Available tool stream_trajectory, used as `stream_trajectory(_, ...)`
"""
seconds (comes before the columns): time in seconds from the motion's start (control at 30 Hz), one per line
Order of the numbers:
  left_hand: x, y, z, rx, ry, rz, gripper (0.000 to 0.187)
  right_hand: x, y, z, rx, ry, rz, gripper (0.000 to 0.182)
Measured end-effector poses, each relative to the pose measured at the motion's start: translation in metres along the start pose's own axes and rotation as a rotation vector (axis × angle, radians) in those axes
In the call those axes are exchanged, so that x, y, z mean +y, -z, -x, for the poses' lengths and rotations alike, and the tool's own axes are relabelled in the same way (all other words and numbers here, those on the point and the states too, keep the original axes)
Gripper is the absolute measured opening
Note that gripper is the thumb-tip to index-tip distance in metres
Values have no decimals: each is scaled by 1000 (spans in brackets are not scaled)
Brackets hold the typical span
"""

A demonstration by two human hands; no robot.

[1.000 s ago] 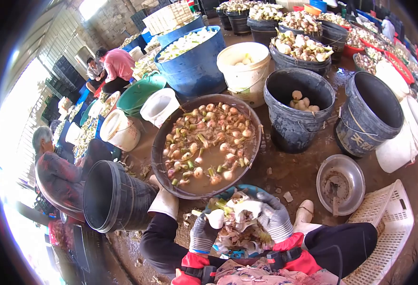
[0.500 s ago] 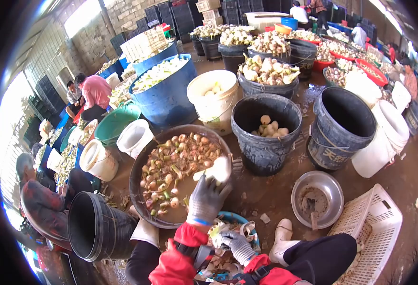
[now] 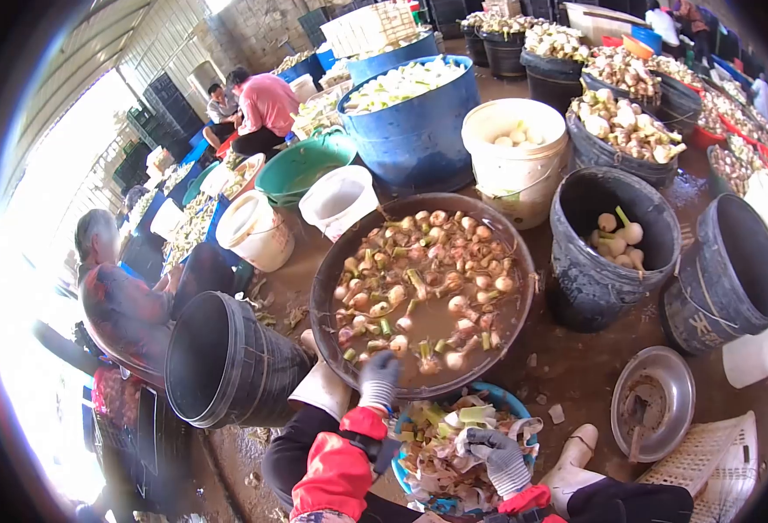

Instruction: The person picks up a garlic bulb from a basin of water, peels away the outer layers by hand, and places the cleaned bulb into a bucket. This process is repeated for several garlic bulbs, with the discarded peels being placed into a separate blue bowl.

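Note:
My left hand point(image 3: 380, 376), in a grey glove, is at the near rim of a wide dark basin point(image 3: 318, 301) of bulbs in murky water. Its fingers are curled together, and anything inside them is hidden. Below and to the right, my right hand point(image 3: 496, 455) is closed with pale peel point(image 3: 463, 442) at its fingertips, over a blue tub point(image 3: 513, 401) heaped with peelings. A dark bucket point(image 3: 576, 253) beyond the basin contains several pale bulbs, one with a green stalk point(image 3: 630, 228).
An empty black bucket point(image 3: 227, 362) leans at the left, near a seated person point(image 3: 127, 301). To the right are a metal bowl point(image 3: 676, 397), a white crate point(image 3: 724, 462) and another dark bucket point(image 3: 693, 309). Full tubs and people fill the background.
The view has turned left. My left hand has let go of the large white bulb and drawn back to the basin's near rim. A stalked bulb now shows in the dark bucket.

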State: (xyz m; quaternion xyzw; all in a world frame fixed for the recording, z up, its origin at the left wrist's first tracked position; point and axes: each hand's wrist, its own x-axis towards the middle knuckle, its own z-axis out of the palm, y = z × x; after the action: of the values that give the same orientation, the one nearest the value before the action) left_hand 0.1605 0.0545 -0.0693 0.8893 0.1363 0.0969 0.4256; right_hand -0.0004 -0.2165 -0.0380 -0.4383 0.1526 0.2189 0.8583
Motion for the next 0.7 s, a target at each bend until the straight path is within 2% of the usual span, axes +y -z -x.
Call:
stream_trajectory(0.07, -27, 35, -34, 66, -101, -443, 32, 2, -4, -8, -24, -18, -17, 26)
stream_trajectory(0.13, -25, 49, -47, 12, -74, -728, 39, -3, -11, -8, 56, -33, 13, 25)
stream_trajectory(0.17, -20, 52, -57, -172, 78, -835, 45, -4, -14, -10, 69, -46, -7, 24)
stream_trajectory(0.2, -21, 48, -60, -183, 81, -829, 45, -5, -15, -12, 80, -51, -2, 24)
stream_trajectory(0.27, -25, 36, -65, -395, 53, -1070, 46, -6, -18, -15, 82, -68, -57, 23)
stream_trajectory(0.3, -27, 31, -72, -577, 83, -1085, 44, -8, -20, -16, 91, -68, -50, 22)
stream_trajectory(0.33, -36, 22, -74, -590, 82, -1078, 44, -7, -20, -17, 103, -72, -46, 22)
stream_trajectory(0.4, -60, 0, -77, -821, 78, -1021, 41, -5, -22, -18, 136, -63, -30, 22)
stream_trajectory(0.47, -63, -16, -69, -877, 126, -1066, 39, -9, -27, -18, 154, -58, -19, 22)
stream_trajectory(0.53, -42, -14, -47, -876, -4, -548, 36, -12, -32, -18, 195, -78, -39, 22)
stream_trajectory(0.57, -16, -10, -36, -885, -13, -549, 36, -12, -33, -18, 183, -59, -24, 22)
stream_trajectory(0.63, 43, 5, -7, -826, 545, 231, 36, -13, -35, -16, 175, -16, 0, 24)
stream_trajectory(0.67, 54, 11, 7, -837, 544, 228, 36, -19, -42, -14, 198, 4, 22, 25)
stream_trajectory(0.7, 62, 16, 21, -878, 568, 563, 36, -23, -47, -12, 196, 43, 71, 26)
